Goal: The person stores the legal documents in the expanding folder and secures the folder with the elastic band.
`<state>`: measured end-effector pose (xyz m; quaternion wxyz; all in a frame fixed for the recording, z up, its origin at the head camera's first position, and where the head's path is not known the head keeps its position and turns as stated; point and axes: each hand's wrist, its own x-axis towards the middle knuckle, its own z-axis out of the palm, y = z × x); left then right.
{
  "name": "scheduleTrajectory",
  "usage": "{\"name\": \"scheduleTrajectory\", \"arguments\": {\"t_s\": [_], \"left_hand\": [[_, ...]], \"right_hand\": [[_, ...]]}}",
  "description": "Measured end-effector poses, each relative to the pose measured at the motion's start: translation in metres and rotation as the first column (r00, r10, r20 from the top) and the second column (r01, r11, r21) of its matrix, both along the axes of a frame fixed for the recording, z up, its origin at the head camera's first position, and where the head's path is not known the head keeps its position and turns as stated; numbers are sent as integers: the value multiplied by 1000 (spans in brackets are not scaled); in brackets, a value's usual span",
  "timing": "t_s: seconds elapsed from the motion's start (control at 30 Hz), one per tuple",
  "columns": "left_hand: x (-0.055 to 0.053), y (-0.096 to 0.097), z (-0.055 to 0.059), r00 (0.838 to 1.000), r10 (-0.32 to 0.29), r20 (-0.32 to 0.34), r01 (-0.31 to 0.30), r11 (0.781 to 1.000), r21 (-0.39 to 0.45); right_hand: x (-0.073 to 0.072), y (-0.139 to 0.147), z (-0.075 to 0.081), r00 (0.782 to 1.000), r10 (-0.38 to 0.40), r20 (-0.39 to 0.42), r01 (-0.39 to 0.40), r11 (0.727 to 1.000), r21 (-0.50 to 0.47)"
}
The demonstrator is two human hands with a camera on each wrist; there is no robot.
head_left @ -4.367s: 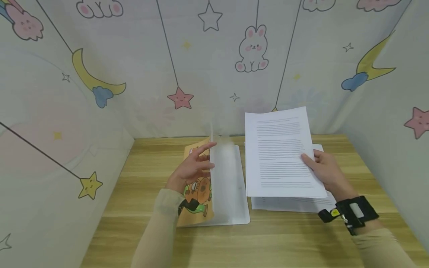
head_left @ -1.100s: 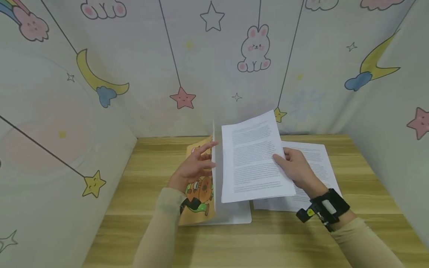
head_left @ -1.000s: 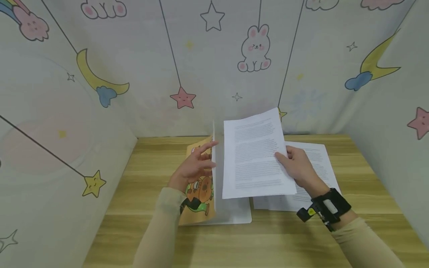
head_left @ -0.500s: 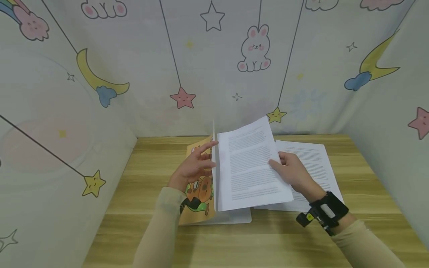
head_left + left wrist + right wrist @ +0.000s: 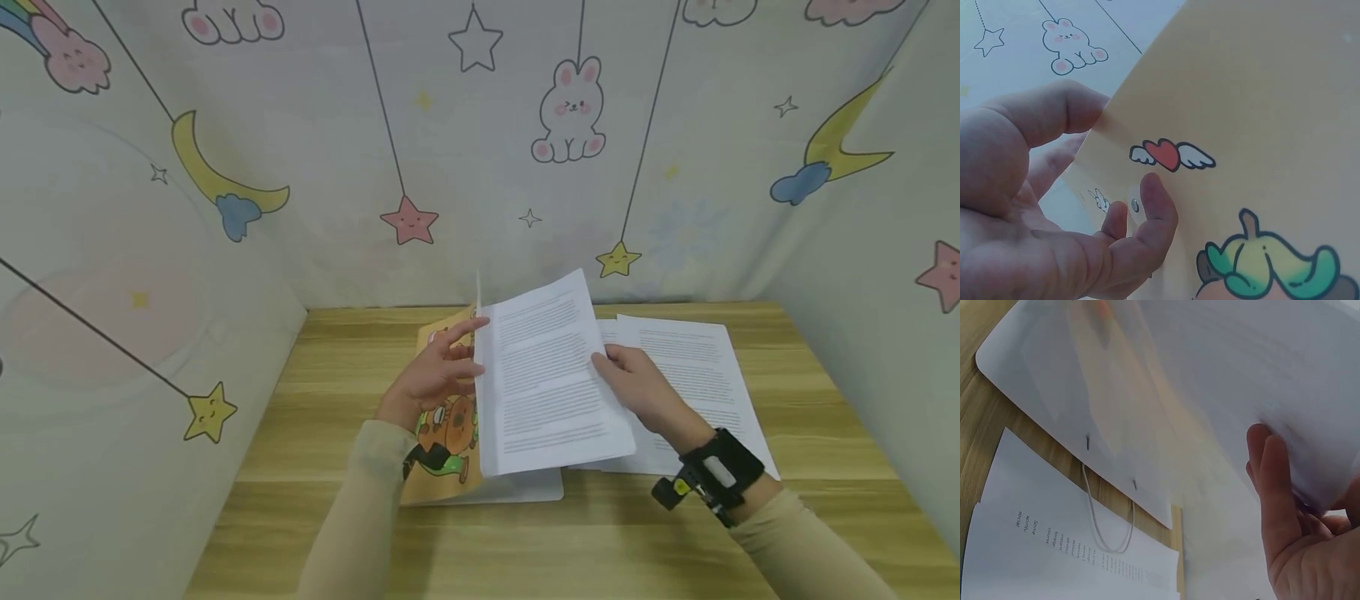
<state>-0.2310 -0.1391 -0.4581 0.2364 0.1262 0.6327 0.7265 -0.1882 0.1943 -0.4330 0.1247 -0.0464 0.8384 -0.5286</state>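
A folder with an orange cartoon cover [image 5: 450,425] lies part open on the table. My left hand [image 5: 427,383] holds that cover raised by its free edge; in the left wrist view a digit passes behind the edge while other fingers curl at the front, near a winged heart. My right hand [image 5: 641,383] pinches a small stack of printed sheets [image 5: 551,375] at the right edge, thumb on top. The stack slants over the folder's white inside, its left edge right along the lifted cover. In the right wrist view, the right hand [image 5: 1310,531] grips from beneath the pale sheets.
More printed sheets [image 5: 697,375] lie on the wooden table [image 5: 525,550] right of the folder. A thin white cord loop [image 5: 1107,550] reaches from the folder's edge over them. A cartoon-patterned curtain [image 5: 345,167] encloses the back and sides.
My right hand has brought the stack leftward from above the loose sheets to the open folder, lowering it slightly and tilting it. The left hand keeps the cover raised in place.
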Motion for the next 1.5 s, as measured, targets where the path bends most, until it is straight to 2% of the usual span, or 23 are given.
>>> {"name": "scheduleTrajectory", "arguments": {"t_s": [0.2, 0.37, 0.53, 0.77, 1.03, 1.2, 1.5], "left_hand": [[0, 0, -2, 1000, -8, -11, 8, 1000, -4], [-1, 1, -1, 1000, -1, -6, 1, 1000, -2], [0, 2, 0, 1000, 0, 2, 0, 1000, -3], [0, 3, -1, 1000, -9, -2, 9, 1000, 4], [-2, 5, 0, 1000, 10, 21, -10, 1000, 1], [-1, 5, 0, 1000, 1, 13, -1, 1000, 6], [-2, 5, -2, 1000, -3, 13, 3, 1000, 16]], "right_hand": [[1, 1, 4, 998, 65, 12, -65, 998, -8], [-2, 5, 5, 994, 111, -5, -110, 992, 65], [-3, 7, 1, 995, 102, 6, -102, 990, 96], [-3, 8, 3, 992, 118, 44, -119, 993, 27], [-3, 6, 5, 989, 139, 59, -138, 990, -12], [-4, 2, 0, 989, 138, 59, -138, 990, -5], [-6, -5, 1, 991, 128, 42, -129, 992, 15]]}}
